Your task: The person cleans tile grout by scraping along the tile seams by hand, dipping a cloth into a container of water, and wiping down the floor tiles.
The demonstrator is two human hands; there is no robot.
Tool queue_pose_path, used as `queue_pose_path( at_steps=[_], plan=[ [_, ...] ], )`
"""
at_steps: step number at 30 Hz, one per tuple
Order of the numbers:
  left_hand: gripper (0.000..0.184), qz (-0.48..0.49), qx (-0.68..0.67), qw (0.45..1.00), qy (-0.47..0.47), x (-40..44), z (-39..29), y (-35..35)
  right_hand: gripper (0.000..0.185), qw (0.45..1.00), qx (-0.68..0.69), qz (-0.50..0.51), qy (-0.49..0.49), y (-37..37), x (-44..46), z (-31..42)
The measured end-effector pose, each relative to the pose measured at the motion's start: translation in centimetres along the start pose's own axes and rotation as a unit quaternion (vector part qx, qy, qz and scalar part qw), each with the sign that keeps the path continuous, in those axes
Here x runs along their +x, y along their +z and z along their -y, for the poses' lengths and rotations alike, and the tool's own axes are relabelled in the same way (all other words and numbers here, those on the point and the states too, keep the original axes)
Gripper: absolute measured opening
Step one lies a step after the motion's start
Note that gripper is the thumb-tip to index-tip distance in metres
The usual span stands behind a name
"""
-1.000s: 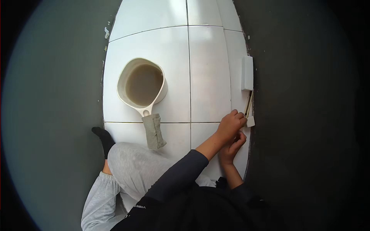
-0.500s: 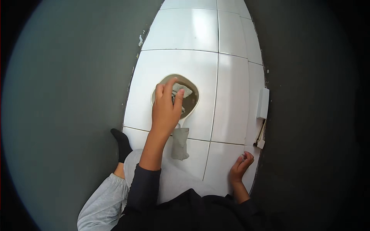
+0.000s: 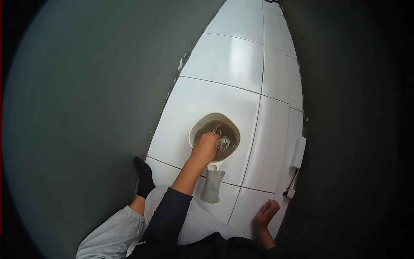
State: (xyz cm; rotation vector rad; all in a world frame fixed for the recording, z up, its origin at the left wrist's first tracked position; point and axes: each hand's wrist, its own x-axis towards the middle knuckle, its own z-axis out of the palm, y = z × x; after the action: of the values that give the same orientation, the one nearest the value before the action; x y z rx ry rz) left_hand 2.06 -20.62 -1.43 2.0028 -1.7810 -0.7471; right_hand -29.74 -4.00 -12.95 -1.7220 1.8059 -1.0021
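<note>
My left hand reaches down into a cream-coloured dipper of murky brown water. Its fingers are curled closed at the water, on a wet pale grey cloth that partly shows beside them; the fingertips are hidden. Toward me, the dipper's short handle meets a limp grey cloth-like piece, lying on the white tiles. Off to the right, my right hand rests low near the tile edge, fingers loosely bent and nothing visible in them.
White tiles form a strip running away between two dark grey surfaces. A white box-like object lies along the right edge, with a slim dark-and-white item below it. My foot in a black sock is at left.
My left hand has lowered from above the dipper into the water, and its spread fingers have closed. The cloth is now lower in the water. The camera view has shifted and tilted.
</note>
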Motion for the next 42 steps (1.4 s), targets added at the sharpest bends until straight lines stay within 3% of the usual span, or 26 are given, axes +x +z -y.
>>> queue_pose_path(
  at_steps=[2, 3, 5, 8, 9, 11, 13, 17, 20, 22, 26, 28, 32, 37, 42],
  plan=[
    [0.026, 0.027, 0.004, 0.999, -0.033, 0.2, -0.7, -0.5, 0.033, 0.978, -0.111, 0.040, -0.170, 0.1, -0.1, -0.4],
    [0.019, 0.022, 0.008, 0.999, -0.025, 0.1, -0.9, -0.6, 0.033, 0.978, -0.111, 0.037, -0.172, 0.3, 0.2, -0.4],
    [0.014, 0.014, 0.013, 1.000, -0.017, -0.1, -1.2, -0.6, 0.041, 0.955, -0.089, 0.084, -0.270, 1.3, 0.6, -0.3],
    [0.025, -0.058, 0.041, 0.997, 0.032, -0.3, -1.4, 0.2, 0.041, 0.948, -0.050, 0.075, -0.304, 4.3, 3.2, 2.0],
    [0.031, -0.092, -0.018, 0.994, 0.051, 0.0, -0.7, 1.1, 0.039, 0.946, -0.027, 0.076, -0.315, 5.2, 4.0, 2.9],
    [0.038, -0.128, -0.076, 0.986, 0.074, 0.6, 0.3, 1.8, 0.039, 0.943, -0.021, 0.075, -0.324, 6.8, 5.3, 4.3],
    [0.049, -0.044, -0.084, 0.995, 0.020, 1.1, 0.6, 1.8, 0.038, 0.940, -0.017, 0.073, -0.334, 7.4, 5.9, 4.9],
    [0.050, -0.056, -0.063, 0.996, 0.014, 1.0, 0.4, 2.0, 0.037, 0.931, -0.024, 0.108, -0.347, 7.4, 6.1, 5.1],
    [0.051, -0.110, 0.044, 0.992, 0.032, 0.6, -0.4, 2.4, 0.036, 0.931, -0.025, 0.127, -0.342, 7.3, 6.0, 5.4],
    [0.055, -0.051, 0.083, 0.995, 0.015, 0.6, -0.4, 2.6, 0.036, 0.930, -0.027, 0.134, -0.341, 7.2, 6.2, 5.4],
    [0.051, -0.062, 0.039, 0.995, 0.068, 1.0, 0.5, 2.3, 0.036, 0.930, -0.026, 0.148, -0.337, 7.2, 6.2, 5.6],
    [0.044, -0.108, -0.047, 0.991, 0.069, 1.1, 0.3, 1.6, 0.036, 0.930, -0.027, 0.150, -0.335, 7.1, 6.4, 5.8],
    [0.038, -0.132, -0.036, 0.990, 0.023, 1.2, -0.8, 0.9, 0.035, 0.931, -0.021, 0.163, -0.326, 7.0, 6.5, 6.0],
    [0.032, -0.110, 0.112, 0.988, -0.019, 1.0, -2.0, 0.6, 0.033, 0.934, -0.014, 0.153, -0.322, 7.2, 6.4, 5.9],
    [0.037, -0.131, 0.081, 0.988, -0.001, 1.5, -0.4, 2.4, 0.033, 0.933, -0.015, 0.153, -0.324, 7.1, 6.5, 6.0]
  ],
)
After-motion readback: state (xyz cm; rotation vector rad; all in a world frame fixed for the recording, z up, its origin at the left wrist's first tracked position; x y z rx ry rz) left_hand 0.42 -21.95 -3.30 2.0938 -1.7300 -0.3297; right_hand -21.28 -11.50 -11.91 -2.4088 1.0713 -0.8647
